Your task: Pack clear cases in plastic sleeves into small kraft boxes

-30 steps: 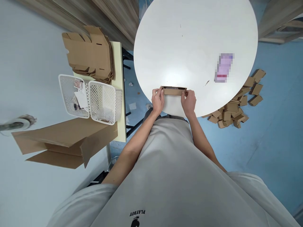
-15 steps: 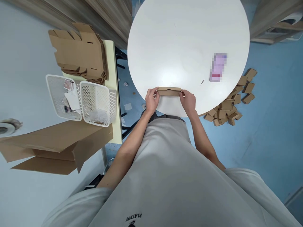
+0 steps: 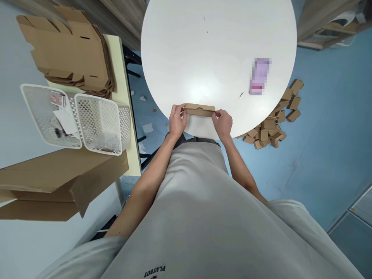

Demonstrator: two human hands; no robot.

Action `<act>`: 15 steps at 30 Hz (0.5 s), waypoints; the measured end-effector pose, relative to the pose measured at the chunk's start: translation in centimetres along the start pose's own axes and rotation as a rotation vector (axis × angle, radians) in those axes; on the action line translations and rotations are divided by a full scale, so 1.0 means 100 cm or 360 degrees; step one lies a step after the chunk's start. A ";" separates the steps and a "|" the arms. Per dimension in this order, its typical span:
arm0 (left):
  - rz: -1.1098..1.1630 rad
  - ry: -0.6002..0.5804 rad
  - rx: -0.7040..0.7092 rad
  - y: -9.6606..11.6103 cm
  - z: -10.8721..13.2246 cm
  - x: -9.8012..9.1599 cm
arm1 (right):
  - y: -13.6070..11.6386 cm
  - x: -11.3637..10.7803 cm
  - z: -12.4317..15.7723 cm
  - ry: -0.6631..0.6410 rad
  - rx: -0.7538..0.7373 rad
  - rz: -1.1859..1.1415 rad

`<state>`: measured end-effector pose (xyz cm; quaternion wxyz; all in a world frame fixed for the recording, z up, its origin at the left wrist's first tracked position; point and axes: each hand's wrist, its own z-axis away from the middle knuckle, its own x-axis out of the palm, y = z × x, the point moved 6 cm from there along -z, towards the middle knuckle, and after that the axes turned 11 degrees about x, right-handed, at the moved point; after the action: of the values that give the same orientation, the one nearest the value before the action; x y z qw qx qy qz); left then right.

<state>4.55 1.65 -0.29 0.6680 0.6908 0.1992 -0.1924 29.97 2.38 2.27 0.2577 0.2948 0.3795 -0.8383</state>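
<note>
Over on the left, two white baskets [image 3: 124,120] sit side by side on a pale-yellow tabletop [image 3: 134,157], one stuffed with papers [image 3: 67,119]! Just beside them, a big carton [image 3: 99,178] spreads its flaps. Down on the blue floor [image 3: 316,155], a crumpled scrap [image 3: 143,98]; and across, there's a blurred purple item [image 3: 260,73] on the round white tabletop [image 3: 221,58]!

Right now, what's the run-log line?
left hand: holds small brown cardboard box, left end | right hand: holds right end | place: round white table, near side
</note>
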 end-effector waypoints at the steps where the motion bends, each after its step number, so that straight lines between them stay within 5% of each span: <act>1: 0.0000 0.0005 0.0004 0.000 0.000 0.000 | 0.001 0.002 0.002 0.0018 0.0007 -0.0008; 15: 0.0050 -0.0013 -0.0014 0.005 0.006 -0.002 | 0.015 0.016 0.007 0.0044 -0.0072 -0.0049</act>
<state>4.64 1.05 0.25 0.6748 0.6900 0.1866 -0.1838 29.63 0.61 0.87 0.2462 0.2945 0.4064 -0.8292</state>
